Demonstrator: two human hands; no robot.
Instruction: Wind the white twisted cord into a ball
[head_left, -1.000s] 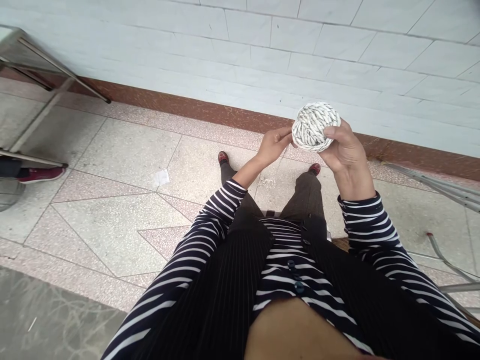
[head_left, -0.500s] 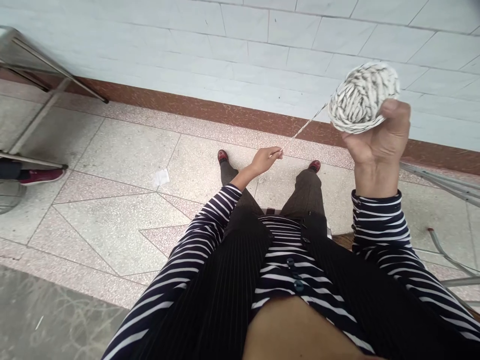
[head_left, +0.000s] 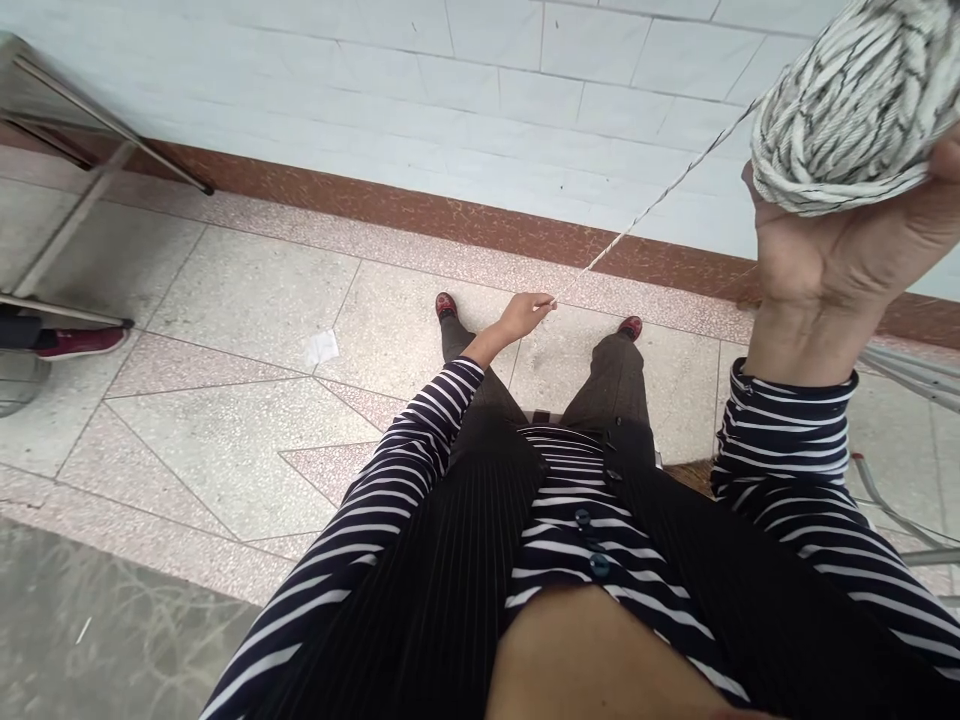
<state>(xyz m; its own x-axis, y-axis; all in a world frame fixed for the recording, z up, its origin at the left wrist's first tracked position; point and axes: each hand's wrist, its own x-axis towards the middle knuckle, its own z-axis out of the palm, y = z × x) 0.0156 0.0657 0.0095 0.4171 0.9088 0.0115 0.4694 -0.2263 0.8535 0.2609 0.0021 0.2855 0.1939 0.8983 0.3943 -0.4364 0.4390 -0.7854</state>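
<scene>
A large ball of white and black yarn (head_left: 855, 115) rests in my right hand (head_left: 832, 255), raised at the upper right. The palm is under the ball, with the thumb curled over its right side; the picture's edge cuts off part of both. From the ball a strand of yarn (head_left: 660, 203) runs taut, down and left, to my left hand (head_left: 523, 315). There the fingertips are pinched together on the strand, low in front of my legs.
Metal-legged furniture (head_left: 112, 105) stands at the left, with another person's red shoe (head_left: 82, 342) beside it. White paper (head_left: 322, 347) lies on the tiled floor. Grey metal tubes (head_left: 915, 372) are at the right. A tiled wall (head_left: 375, 130) rises ahead.
My right hand has moved right and closer to the camera with the ball of yarn. The strand between my hands has grown longer. My left hand has barely moved.
</scene>
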